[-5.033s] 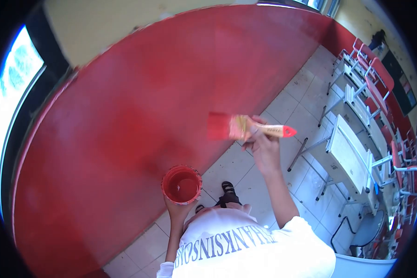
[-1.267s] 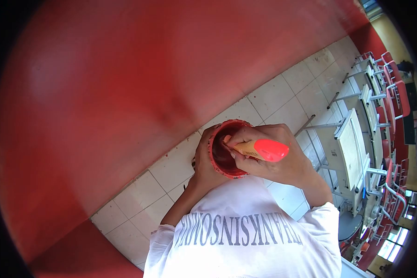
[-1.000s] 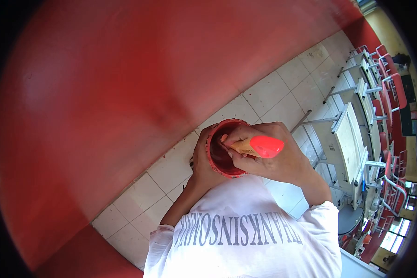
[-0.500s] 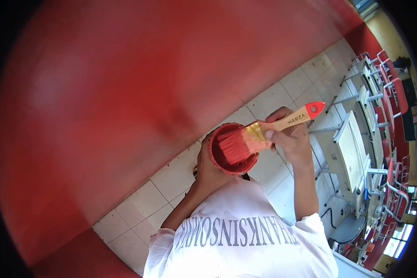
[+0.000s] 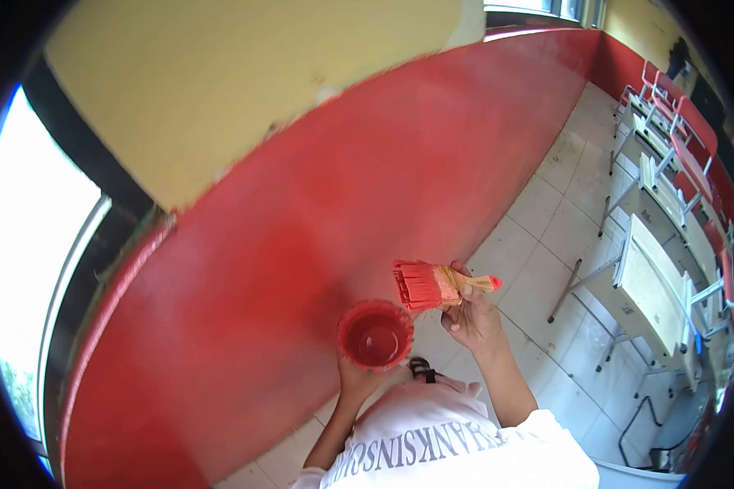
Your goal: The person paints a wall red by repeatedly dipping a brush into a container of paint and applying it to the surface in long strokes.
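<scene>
My left hand (image 5: 355, 376) is wrapped round a small tub (image 5: 341, 328) with a red, paint-crusted rim. Some red paint (image 5: 375, 342) shows at its bottom; most of the fingers are hidden behind the tub. In my right hand (image 5: 475, 318) is a paintbrush (image 5: 444, 285), gripped near its metal band. Its wide bristles are coated in red and point left, just above and to the right of the tub. The red lower wall (image 5: 285, 269) stands in front of both hands, and the brush appears apart from it.
Above the red part the wall (image 5: 261, 81) is yellow. A bright window (image 5: 8, 261) is at the left. Desks (image 5: 648, 285) and red chairs (image 5: 697, 122) stand in a row on the right. Pale floor tiles (image 5: 538, 212) run along the wall. A sandal (image 5: 421, 368) shows below my hands.
The brush has come up out of the tub in my right hand. My view has tilted up, bringing the yellow wall and the window in.
</scene>
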The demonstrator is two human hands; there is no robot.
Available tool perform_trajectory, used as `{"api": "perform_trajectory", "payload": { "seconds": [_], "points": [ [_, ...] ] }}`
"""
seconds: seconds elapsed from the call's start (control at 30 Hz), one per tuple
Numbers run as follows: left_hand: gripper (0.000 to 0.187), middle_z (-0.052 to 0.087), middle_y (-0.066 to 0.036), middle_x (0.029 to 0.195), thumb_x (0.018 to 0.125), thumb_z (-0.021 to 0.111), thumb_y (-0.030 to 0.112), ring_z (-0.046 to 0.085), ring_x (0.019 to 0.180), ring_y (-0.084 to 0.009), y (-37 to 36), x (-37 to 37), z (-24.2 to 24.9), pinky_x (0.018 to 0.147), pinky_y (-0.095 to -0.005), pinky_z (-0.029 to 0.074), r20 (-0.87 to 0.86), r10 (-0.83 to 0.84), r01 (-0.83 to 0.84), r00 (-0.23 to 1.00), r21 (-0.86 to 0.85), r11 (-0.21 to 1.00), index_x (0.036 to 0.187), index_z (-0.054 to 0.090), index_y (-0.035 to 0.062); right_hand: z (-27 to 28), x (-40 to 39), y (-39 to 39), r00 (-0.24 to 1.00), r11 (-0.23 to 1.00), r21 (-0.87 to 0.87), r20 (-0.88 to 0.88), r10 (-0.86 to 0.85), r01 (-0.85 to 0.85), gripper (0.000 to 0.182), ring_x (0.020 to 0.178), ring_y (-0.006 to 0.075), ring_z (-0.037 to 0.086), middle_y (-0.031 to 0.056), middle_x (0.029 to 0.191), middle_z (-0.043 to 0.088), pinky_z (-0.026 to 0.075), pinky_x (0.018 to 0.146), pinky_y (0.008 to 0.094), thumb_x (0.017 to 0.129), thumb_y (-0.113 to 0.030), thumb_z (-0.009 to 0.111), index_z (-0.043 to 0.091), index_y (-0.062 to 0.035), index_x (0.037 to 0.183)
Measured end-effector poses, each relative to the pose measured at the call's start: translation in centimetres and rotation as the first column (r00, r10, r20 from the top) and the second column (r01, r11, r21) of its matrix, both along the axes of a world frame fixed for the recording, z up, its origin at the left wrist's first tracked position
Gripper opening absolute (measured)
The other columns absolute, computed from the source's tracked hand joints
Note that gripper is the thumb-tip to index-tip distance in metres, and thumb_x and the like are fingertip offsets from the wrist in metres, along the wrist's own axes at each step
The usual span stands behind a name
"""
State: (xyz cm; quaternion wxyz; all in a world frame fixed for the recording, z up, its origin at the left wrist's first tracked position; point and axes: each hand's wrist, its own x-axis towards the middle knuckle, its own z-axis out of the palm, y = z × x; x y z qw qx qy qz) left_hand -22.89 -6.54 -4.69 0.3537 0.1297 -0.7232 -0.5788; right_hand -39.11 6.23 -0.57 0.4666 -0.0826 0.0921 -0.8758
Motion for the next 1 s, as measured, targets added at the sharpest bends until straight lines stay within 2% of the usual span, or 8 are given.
{"api": "perform_trajectory", "payload": {
  "seconds": [0.03, 0.17, 0.27, 0.4, 0.47, 0.53, 0.73, 1.0],
  "points": [
    [0.074, 0.057, -0.01, 0.106, 0.056, 0.085, 0.013, 0.058, 0.094, -0.0187, -0.1, 0.0, 0.0, 0.08, -0.0325, 0.049, 0.01, 0.002, -0.003, 1.0, 0.024, 1.0, 0.117, 0.045, 0.0021, 0.9, -0.3, -0.3, 1.0, 0.998, -0.055, -0.007, -0.006, 0.006, 0.032, 0.078, 0.0231, 0.065, 0.012, 0.105, 0.057, 0.059, 0.049, 0.0324, 0.084, -0.008, 0.054, 0.047, -0.008, 0.115],
    [0.074, 0.059, -0.009, 0.103, 0.055, 0.086, 0.017, 0.06, 0.091, -0.0187, -1.1, 0.9, -2.2, 0.076, -0.0309, 0.051, 0.106, 0.037, -0.055, 0.994, 0.167, 0.984, 0.116, 0.046, 0.0026, 3.8, -2.7, -1.4, 0.974, 0.968, -0.153, -0.078, -0.212, 0.199, 0.034, 0.084, 0.0244, 0.063, 0.0134, 0.108, 0.055, 0.06, 0.054, 0.0354, 0.086, -0.006, 0.051, 0.044, -0.0074, 0.119],
    [0.076, 0.059, -0.008, 0.104, 0.054, 0.087, 0.023, 0.06, 0.092, -0.0193, -1.5, 2.1, -2.7, 0.077, -0.0313, 0.051, 0.165, 0.088, -0.108, 0.982, 0.118, 0.987, 0.116, 0.047, 0.0033, 5.6, -4.0, -2.9, 0.907, 0.915, -0.167, -0.154, -0.393, 0.368, 0.036, 0.09, 0.0234, 0.062, 0.0135, 0.109, 0.053, 0.06, 0.058, 0.0359, 0.087, -0.005, 0.049, 0.042, -0.0069, 0.122],
    [0.091, 0.054, -0.01, 0.112, 0.049, 0.089, 0.027, 0.056, 0.099, -0.0199, -1.2, 2.8, 0.0, 0.083, -0.0345, 0.048, 0.122, 0.195, -0.203, 0.973, 0.06, 0.977, 0.122, 0.039, 0.0045, 7.2, -4.7, -5.7, 0.767, 0.797, -0.225, -0.222, -0.602, 0.56, 0.04, 0.097, 0.0233, 0.059, 0.0124, 0.114, 0.049, 0.06, 0.057, 0.0348, 0.086, -0.007, 0.05, 0.039, -0.0069, 0.125],
    [0.09, 0.054, -0.009, 0.112, 0.05, 0.089, 0.028, 0.056, 0.098, -0.0198, -0.1, 2.3, 2.8, 0.083, -0.0344, 0.049, 0.117, 0.191, -0.209, 0.975, 0.163, 0.964, 0.122, 0.039, 0.0046, 7.7, -4.8, -6.8, 0.701, 0.737, -0.254, -0.229, -0.675, 0.627, 0.041, 0.099, 0.0233, 0.058, 0.0116, 0.116, 0.047, 0.059, 0.056, 0.0344, 0.086, -0.008, 0.05, 0.038, -0.0069, 0.125],
    [0.09, 0.054, -0.009, 0.112, 0.051, 0.088, 0.026, 0.057, 0.098, -0.0199, 0.0, 2.4, 3.3, 0.082, -0.0345, 0.05, 0.101, 0.203, -0.219, 0.974, 0.188, 0.957, 0.123, 0.039, 0.0047, 8.1, -4.7, -7.8, 0.643, 0.682, -0.28, -0.228, -0.731, 0.675, 0.041, 0.101, 0.0231, 0.057, 0.0109, 0.117, 0.046, 0.059, 0.056, 0.0343, 0.086, -0.008, 0.05, 0.038, -0.0065, 0.126],
    [0.088, 0.055, -0.009, 0.111, 0.052, 0.088, 0.021, 0.057, 0.098, -0.0205, -0.5, 4.2, 1.7, 0.082, -0.0347, 0.051, 0.09, 0.274, -0.284, 0.958, 0.128, 0.95, 0.123, 0.039, 0.0049, 9.1, -4.3, -10.2, 0.533, 0.592, -0.269, -0.263, -0.804, 0.76, 0.042, 0.101, 0.0212, 0.056, 0.0095, 0.12, 0.045, 0.059, 0.059, 0.0344, 0.087, -0.008, 0.05, 0.037, -0.0088, 0.127],
    [0.088, 0.055, -0.009, 0.111, 0.051, 0.087, 0.018, 0.057, 0.098, -0.0209, -0.8, 4.6, 1.5, 0.082, -0.0349, 0.051, 0.115, 0.281, -0.296, 0.953, 0.138, 0.945, 0.123, 0.038, 0.005, 10.1, -3.7, -11.8, 0.553, 0.581, -0.269, -0.18, -0.814, 0.768, 0.043, 0.105, 0.0185, 0.052, 0.0072, 0.122, 0.043, 0.059, 0.06, 0.0333, 0.088, -0.009, 0.049, 0.036, -0.0119, 0.128]
  ]
}}
